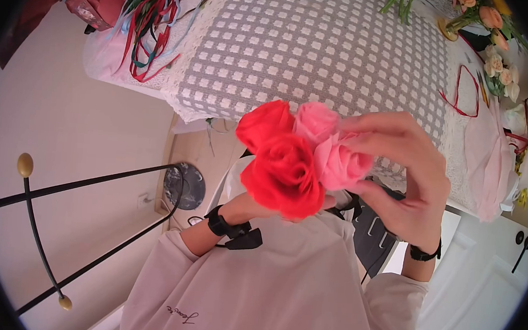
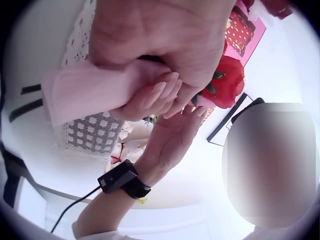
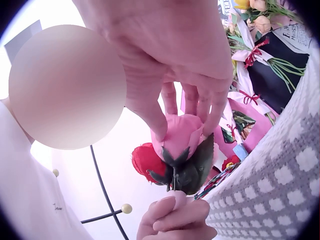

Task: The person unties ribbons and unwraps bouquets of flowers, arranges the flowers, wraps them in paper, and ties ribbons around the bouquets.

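My left hand grips the stems of a small bunch, its fingers curled round a pale pink wrapping. Two red roses and two pink roses cluster above that hand in the head view. My right hand holds a pink rose between thumb and fingertips, at the right of the bunch. Under the bloom, green sepals and a dark leaf show in the right wrist view. The lower stems are hidden by the left hand and the wrapping.
A grey and white checked cloth covers the table ahead. Ribbons lie at its left end. Peach flowers, a red ribbon loop and pink wrapping are at the right. A black metal rail stands at the left.
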A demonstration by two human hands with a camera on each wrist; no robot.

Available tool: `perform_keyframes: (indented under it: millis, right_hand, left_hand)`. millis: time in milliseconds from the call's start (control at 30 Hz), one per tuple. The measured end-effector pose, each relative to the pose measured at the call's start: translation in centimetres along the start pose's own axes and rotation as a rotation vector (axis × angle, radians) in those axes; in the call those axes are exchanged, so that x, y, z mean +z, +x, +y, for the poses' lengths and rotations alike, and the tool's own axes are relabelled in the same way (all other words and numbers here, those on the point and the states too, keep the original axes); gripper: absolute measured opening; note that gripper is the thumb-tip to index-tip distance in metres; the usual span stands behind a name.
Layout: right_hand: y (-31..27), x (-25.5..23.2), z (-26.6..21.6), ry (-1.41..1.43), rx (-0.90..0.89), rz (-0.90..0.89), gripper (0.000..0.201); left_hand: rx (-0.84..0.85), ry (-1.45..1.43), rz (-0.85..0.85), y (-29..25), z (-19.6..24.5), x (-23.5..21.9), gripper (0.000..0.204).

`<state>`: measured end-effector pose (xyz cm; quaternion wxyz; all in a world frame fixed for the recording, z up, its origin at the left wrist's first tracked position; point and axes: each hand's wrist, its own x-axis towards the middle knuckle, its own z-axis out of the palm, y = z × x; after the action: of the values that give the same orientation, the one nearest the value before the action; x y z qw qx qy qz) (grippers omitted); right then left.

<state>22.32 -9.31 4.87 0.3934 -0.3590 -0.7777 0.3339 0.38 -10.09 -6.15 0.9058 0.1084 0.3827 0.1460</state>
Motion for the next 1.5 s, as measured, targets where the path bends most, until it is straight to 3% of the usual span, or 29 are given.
perform_keyframes:
  millis: [33, 167, 267, 400, 467, 500, 600, 867, 1067, 1500]
  right_hand:
    - [0.2, -0.3, -0.1, -0.003, 0.015, 0.006, 0.045]
    - [0.5, -0.6, 0.5, -0.003, 0.031, 0.040, 0.047]
    - [0.6, -0.1, 0.6, -0.020, 0.013, 0.088, 0.044]
    - [0.6, 0.0, 0.6, -0.103, -0.013, 0.123, 0.039]
    - [0.3, 0.0, 0.7, -0.149, -0.060, 0.103, 0.035]
    - [0.2, 0.0, 0.7, -0.150, -0.060, 0.105, 0.035]
    - [0.0, 0.1, 0.8, -0.168, -0.078, 0.104, 0.032]
    - [-0.1, -0.3, 1.4, 0.037, -0.041, 0.083, 0.024]
    - [-0.3, -0.5, 0.9, 0.054, -0.013, 0.018, 0.024]
    - [-0.2, 1.2, 1.1, 0.005, -0.062, 0.138, 0.036]
  left_hand:
    - [0.260, 0.405, -0.259, -1.3, 0.0, 0.7, 0.030]
    - [0.345, 0.420, -0.210, -2.1, 0.5, 2.1, 0.034]
    - [0.304, 0.294, -0.214, -1.9, 0.1, 2.4, 0.022]
    - [0.307, 0.208, -0.226, -1.8, 0.2, 2.4, 0.021]
    - [0.310, 0.238, -0.246, -1.9, 0.5, 2.6, 0.039]
    - [0.308, 0.240, -0.247, -1.9, 0.6, 2.7, 0.039]
    - [0.262, 0.216, -0.260, -2.0, 0.7, 2.7, 0.022]
    - [0.228, 0.252, -0.314, -1.7, 0.7, 2.7, 0.030]
    - [0.242, 0.297, -0.309, -1.4, 0.6, 2.4, 0.047]
    - [0.187, 0.248, -0.369, -1.8, 0.8, 3.0, 0.046]
